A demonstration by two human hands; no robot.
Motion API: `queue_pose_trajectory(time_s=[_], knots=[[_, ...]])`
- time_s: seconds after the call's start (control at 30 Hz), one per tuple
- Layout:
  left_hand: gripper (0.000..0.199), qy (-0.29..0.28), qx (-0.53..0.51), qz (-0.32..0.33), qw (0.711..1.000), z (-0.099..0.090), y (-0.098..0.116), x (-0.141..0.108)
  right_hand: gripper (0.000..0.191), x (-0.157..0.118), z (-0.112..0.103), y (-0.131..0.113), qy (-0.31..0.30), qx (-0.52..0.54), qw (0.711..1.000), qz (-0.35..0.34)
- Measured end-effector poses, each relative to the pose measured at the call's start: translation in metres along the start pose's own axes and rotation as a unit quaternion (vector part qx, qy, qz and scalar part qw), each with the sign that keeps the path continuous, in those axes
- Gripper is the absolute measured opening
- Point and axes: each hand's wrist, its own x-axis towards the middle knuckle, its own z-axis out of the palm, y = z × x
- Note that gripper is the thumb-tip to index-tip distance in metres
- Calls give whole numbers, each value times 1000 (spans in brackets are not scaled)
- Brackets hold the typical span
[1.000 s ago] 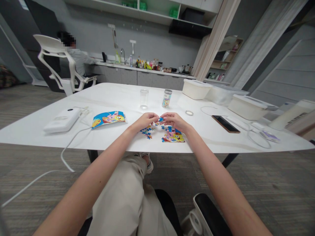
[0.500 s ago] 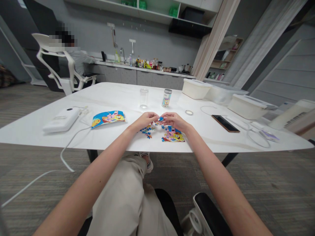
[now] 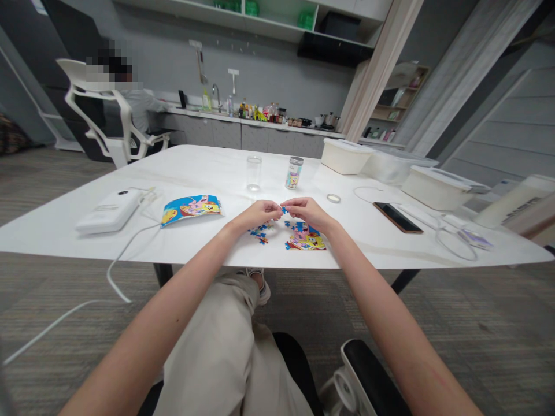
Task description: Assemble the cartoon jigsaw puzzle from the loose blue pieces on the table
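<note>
My left hand [image 3: 261,214] and my right hand [image 3: 309,212] meet fingertip to fingertip just above the table. Between them is a small blue jigsaw piece [image 3: 284,210], pinched by both hands; whether it is one piece or two joined I cannot tell. Under my left hand lies a loose heap of jigsaw pieces [image 3: 262,233], partly hidden by the fingers. Below my right hand rests a partly joined jigsaw puzzle [image 3: 304,238] with yellow and pink cartoon figures on blue. A curved picture sheet [image 3: 192,208] with similar figures lies farther left.
Beyond my hands stand a clear jar [image 3: 254,173] and a printed canister [image 3: 293,173], with a ring-shaped lid [image 3: 333,198] nearby. To the right are a phone [image 3: 396,217], cables and white bins [image 3: 347,156]. A white device [image 3: 110,212] sits left. Another person sits at the back left.
My hands have shifted slightly, and the blue piece has turned a little between my fingertips. The puzzle, sheet and jars have stayed where they were.
</note>
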Motion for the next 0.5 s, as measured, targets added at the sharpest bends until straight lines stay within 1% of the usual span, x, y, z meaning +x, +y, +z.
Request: queue_pose_trajectory(time_s=[0.13,0.23,0.3,0.5], knots=[[39,15,3,13,1000,-2,1,0,27,-1,1,-1,0,-19,1000,-15],[35,32,3,26,999,-3,0,2,31,-2,1,-1,-2,2,1000,-10],[32,37,3,21,999,-4,-1,2,35,-2,1,-2,-1,15,1000,-11],[28,28,5,16,999,-3,3,0,36,-3,2,-4,1,15,1000,-14]])
